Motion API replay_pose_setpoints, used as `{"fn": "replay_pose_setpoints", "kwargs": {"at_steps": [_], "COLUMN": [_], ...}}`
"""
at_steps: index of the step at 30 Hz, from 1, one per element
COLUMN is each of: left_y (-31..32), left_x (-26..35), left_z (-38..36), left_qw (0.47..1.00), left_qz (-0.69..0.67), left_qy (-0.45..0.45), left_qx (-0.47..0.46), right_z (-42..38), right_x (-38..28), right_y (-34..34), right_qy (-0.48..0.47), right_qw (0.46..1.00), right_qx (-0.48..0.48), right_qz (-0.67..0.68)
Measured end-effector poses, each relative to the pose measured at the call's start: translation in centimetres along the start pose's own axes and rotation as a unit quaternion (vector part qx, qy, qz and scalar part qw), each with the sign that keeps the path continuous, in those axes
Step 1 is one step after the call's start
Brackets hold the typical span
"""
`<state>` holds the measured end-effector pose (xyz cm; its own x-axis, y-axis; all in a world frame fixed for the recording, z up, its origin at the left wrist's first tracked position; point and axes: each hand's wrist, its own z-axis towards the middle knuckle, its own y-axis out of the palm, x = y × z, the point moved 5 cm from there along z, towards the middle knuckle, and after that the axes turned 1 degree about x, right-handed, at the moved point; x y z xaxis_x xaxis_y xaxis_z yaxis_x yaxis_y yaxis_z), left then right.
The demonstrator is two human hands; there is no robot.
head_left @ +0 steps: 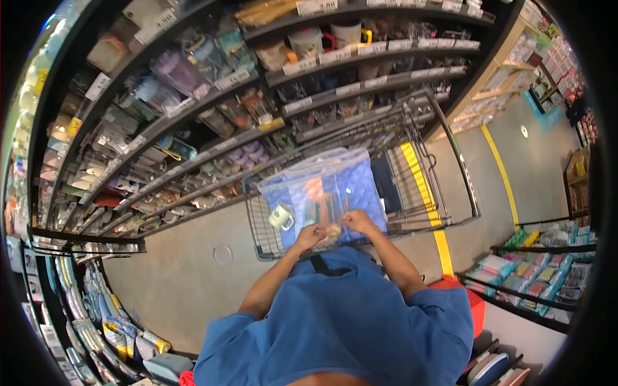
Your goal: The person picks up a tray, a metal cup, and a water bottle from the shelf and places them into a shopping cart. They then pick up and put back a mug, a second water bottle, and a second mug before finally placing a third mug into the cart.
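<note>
A shopping cart [259, 241] stands in front of me, carrying a large blue quilted item [360, 177] in a clear plastic bag. On top of that lies a small clear package [325, 209] with a peach-coloured upper part and something yellowish near its bottom. My left hand [313, 237] is closed at the package's lower left edge, fingers pinched together. At its right side my right hand [358, 221] also pinches with bent fingers. Left of the package, a pale mug [281, 217] with a green print rests tilted on the blue bag. Fine details between the fingertips are too small to see.
Shelves [193, 96] of mugs, cups and containers with price tags curve along the front and left. Yellow floor tape [443, 251] runs beneath the cart's right part. Racks of packaged goods [534, 273] stand at right, and folded textiles [109, 309] hang at lower left.
</note>
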<state>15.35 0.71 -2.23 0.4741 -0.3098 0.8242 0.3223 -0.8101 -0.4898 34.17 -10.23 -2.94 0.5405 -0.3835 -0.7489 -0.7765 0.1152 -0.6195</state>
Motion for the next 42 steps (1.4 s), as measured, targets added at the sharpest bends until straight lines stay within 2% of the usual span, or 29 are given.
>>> {"fn": "replay_pose_setpoints", "kwargs": {"at_steps": [2,4,6,7,11,13,15,17,18,21,25,30,33,34,37,38,39,42], "left_y": [-3.3,-8.1,-14.2,-17.7,-27.5,-30.7,-32.9,-34.2,-34.7,-34.5,-33.5,-33.5,-33.0,-33.0,-34.2,-34.8,-34.9,-33.6], "left_x": [1.6,4.8,12.3,18.1,35.5,42.9,48.1,51.4,52.2,53.7,53.4,51.7,51.7,51.6,51.0,50.9,50.5,50.9], "left_z": [1.1,4.3,7.0,7.4,9.1,9.9,11.8,14.6,16.7,20.6,24.6,28.0,27.0,26.9,27.2,27.8,27.9,22.3], "left_qw": [1.000,0.998,0.987,0.967,0.924,0.884,0.848,0.863,0.860,0.870,0.891,0.896,0.901,0.900,0.877,0.878,0.872,0.854], "left_qz": [-0.007,-0.003,0.005,0.044,0.035,0.091,0.136,0.125,0.155,0.246,0.284,0.243,0.198,0.179,0.058,-0.026,-0.110,-0.224], "left_qy": [-0.015,-0.003,0.096,0.182,0.286,0.341,0.366,0.333,0.319,0.224,0.099,0.056,0.064,0.068,0.175,0.195,0.211,0.338], "left_qx": [-0.001,0.066,0.132,0.175,0.251,0.307,0.358,0.359,0.367,0.364,0.341,0.366,0.380,0.391,0.444,0.437,0.427,0.325], "right_z": [2.3,4.6,6.2,6.8,8.5,9.1,10.6,12.7,13.8,16.8,19.2,20.4,21.1,20.9,21.0,20.5,20.1,13.9], "right_x": [0.1,-3.6,-10.8,-14.4,-26.6,-31.3,-33.9,-34.8,-34.7,-33.9,-32.2,-32.3,-32.8,-33.0,-32.7,-32.8,-32.8,-34.2], "right_y": [-2.5,-9.5,-18.7,-22.8,-37.6,-44.3,-49.4,-52.6,-53.6,-55.3,-55.1,-53.8,-52.6,-52.3,-51.9,-51.8,-51.5,-49.3], "right_qy": [-0.042,-0.085,-0.162,-0.192,-0.296,-0.319,-0.295,-0.213,-0.216,-0.107,-0.020,0.018,0.011,0.010,-0.089,-0.129,-0.186,-0.326], "right_qw": [0.998,0.995,0.978,0.967,0.914,0.875,0.838,0.844,0.832,0.859,0.896,0.932,0.937,0.930,0.889,0.871,0.858,0.788], "right_qx": [-0.030,0.049,0.133,0.150,0.276,0.363,0.442,0.454,0.467,0.409,0.363,0.325,0.296,0.318,0.419,0.454,0.475,0.521], "right_qz": [0.026,0.033,0.024,0.072,0.017,-0.037,-0.127,-0.190,-0.209,-0.289,-0.253,-0.158,-0.184,-0.186,-0.164,-0.138,-0.062,0.038]}}
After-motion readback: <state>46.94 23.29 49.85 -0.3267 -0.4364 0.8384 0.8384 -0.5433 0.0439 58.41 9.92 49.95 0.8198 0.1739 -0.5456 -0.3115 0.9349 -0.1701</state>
